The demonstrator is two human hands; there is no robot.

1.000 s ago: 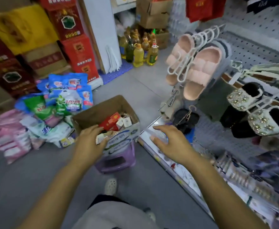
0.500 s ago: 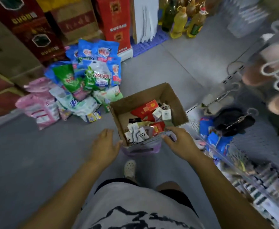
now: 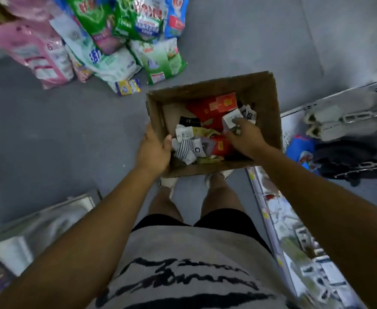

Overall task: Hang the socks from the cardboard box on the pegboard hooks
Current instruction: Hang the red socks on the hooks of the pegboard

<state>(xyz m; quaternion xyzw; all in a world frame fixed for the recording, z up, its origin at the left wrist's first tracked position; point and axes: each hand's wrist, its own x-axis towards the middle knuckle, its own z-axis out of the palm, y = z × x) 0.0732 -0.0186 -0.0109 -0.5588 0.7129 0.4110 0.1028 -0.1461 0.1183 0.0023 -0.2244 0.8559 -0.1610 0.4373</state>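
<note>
Now the right hand point(image 3: 245, 139) is inside the cardboard box point(image 3: 270, 103), among socks point(image 3: 188, 150), grip unclear; left hand point(image 3: 154, 150) holds its left wall; grey floor point(image 3: 49, 141) around.

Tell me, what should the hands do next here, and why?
Probably lift the white-carded socks out with the right hand: its fingers lie on that pack inside the box, while the left hand grips the box's wall, steadying it.

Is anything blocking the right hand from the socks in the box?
Nothing visible does. The cardboard box is open on top, and the right hand is inside it, touching a white-labelled sock pack.
</note>
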